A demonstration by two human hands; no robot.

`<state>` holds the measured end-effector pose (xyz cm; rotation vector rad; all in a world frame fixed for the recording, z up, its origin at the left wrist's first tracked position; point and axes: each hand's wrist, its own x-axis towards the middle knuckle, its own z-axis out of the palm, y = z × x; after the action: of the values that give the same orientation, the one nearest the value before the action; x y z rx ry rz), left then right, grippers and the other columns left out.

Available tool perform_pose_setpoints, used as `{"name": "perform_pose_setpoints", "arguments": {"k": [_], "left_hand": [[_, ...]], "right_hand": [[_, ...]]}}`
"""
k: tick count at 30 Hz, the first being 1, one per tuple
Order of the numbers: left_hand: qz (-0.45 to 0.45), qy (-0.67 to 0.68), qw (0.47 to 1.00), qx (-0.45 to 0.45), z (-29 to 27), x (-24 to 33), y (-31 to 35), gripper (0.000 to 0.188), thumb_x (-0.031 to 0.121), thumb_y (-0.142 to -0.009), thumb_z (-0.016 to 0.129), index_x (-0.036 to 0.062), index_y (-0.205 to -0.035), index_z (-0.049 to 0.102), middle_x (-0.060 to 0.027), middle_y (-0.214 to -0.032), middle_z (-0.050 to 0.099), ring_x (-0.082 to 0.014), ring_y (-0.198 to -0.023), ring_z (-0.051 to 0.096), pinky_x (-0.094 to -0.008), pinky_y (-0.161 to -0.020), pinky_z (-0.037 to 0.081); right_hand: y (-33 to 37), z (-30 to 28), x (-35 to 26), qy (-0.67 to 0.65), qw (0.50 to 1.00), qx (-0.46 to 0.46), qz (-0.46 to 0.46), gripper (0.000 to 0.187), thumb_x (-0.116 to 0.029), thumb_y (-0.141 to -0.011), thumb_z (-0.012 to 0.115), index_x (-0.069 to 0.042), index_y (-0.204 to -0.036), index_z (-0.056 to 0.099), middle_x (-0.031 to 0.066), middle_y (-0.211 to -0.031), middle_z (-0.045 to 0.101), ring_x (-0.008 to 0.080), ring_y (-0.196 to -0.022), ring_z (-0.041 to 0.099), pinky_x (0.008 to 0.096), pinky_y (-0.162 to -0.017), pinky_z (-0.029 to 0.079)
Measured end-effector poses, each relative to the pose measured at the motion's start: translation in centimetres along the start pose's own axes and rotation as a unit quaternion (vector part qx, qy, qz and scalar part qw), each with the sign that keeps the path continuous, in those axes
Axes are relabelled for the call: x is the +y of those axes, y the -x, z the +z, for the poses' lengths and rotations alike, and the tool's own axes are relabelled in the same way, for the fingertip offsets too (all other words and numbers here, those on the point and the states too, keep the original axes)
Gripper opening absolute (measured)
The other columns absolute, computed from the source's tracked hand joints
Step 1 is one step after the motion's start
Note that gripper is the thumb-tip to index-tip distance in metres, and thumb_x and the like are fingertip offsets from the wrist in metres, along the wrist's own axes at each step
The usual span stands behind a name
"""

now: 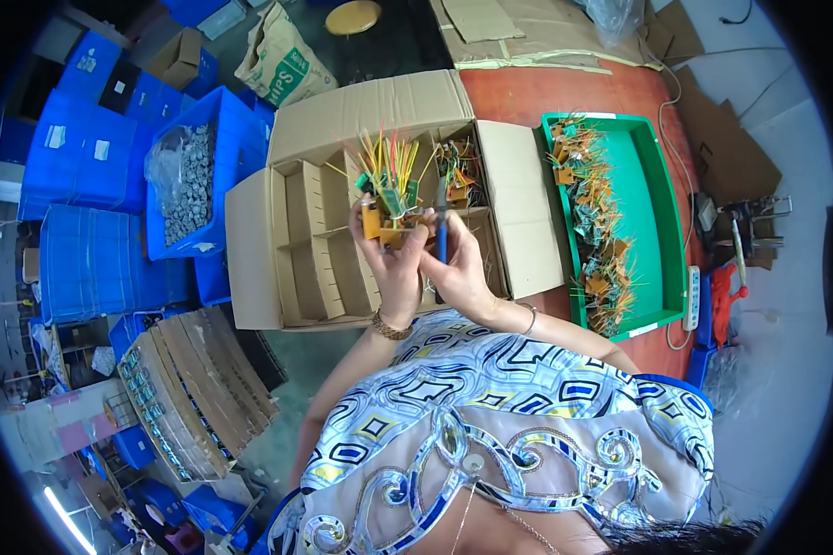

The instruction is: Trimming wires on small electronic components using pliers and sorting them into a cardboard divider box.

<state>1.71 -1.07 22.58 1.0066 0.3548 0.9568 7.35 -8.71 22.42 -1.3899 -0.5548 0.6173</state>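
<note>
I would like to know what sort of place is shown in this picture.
Probably an electronics workshop or assembly area: a green tray holds many small wired circuit boards, a divided cardboard box lies open before the person, and blue plastic bins are stacked at the left.

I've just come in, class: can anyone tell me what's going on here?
A person's left hand holds a bundle of small circuit boards with coloured wires above an open, divided carton. The right hand grips a blue-handled tool close beside it. To the right, a green tray has more wired boards along its left side.
</note>
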Motion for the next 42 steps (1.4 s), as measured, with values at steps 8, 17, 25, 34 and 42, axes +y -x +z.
{"name": "perform_pose_setpoints", "arguments": {"k": [8,17,25,34,42], "left_hand": [[-0.075,0.04,0.995,0.051,-2.9,4.3,-0.8,0.062,-0.006,-0.082,0.062,0.0118,-0.133,0.031,-0.0072,-0.115,0.052,-0.0158,-0.095,0.057,-0.0342,-0.073,0.054],[-0.138,0.087,0.986,-0.023,-3.7,6.3,1.2,0.071,0.001,-0.082,0.065,0.0108,-0.141,0.026,-0.0057,-0.128,0.045,-0.0173,-0.111,0.05,-0.034,-0.09,0.046],[-0.125,0.021,0.991,-0.052,-4.0,6.1,1.7,0.072,0.005,-0.085,0.064,0.0091,-0.143,0.023,-0.006,-0.134,0.039,-0.017,-0.118,0.046,-0.0323,-0.095,0.043],[-0.109,-0.029,0.992,-0.065,-3.4,6.4,1.7,0.065,0.009,-0.089,0.06,0.0124,-0.143,0.025,-0.0063,-0.126,0.048,-0.0173,-0.103,0.053,-0.0358,-0.083,0.049],[-0.13,-0.011,0.989,-0.07,-3.9,6.1,1.9,0.072,0.008,-0.085,0.067,0.0103,-0.142,0.022,-0.0056,-0.13,0.042,-0.0151,-0.114,0.048,-0.0298,-0.092,0.046]], "right_hand": [[-0.4,-4.6,-9.5,0.425,0.874,-0.161,-0.175,0.05,-0.006,-0.066,0.072,0.0,-0.114,0.056,0.0153,-0.09,0.059,0.0338,-0.084,0.058,0.039,-0.074,0.048],[-1.0,-3.9,-11.0,0.525,0.787,-0.184,-0.265,0.035,-0.008,-0.065,0.066,-0.001,-0.099,0.059,0.0102,-0.085,0.059,0.0276,-0.084,0.057,0.0382,-0.074,0.046],[-0.6,-3.3,-12.0,0.611,0.719,-0.214,-0.25,0.047,-0.011,-0.063,0.067,0.0,-0.108,0.057,0.0069,-0.088,0.058,0.0236,-0.085,0.056,0.0354,-0.074,0.045],[-0.2,-3.0,-11.5,0.653,0.667,-0.172,-0.316,0.025,-0.014,-0.07,0.059,0.001,-0.09,0.059,0.0061,-0.079,0.055,0.0185,-0.078,0.055,0.0315,-0.066,0.043],[0.2,-2.8,-11.1,0.668,0.664,-0.183,-0.282,0.034,-0.012,-0.073,0.056,0.003,-0.103,0.054,0.0078,-0.082,0.054,0.0217,-0.08,0.056,0.034,-0.069,0.045]]}}
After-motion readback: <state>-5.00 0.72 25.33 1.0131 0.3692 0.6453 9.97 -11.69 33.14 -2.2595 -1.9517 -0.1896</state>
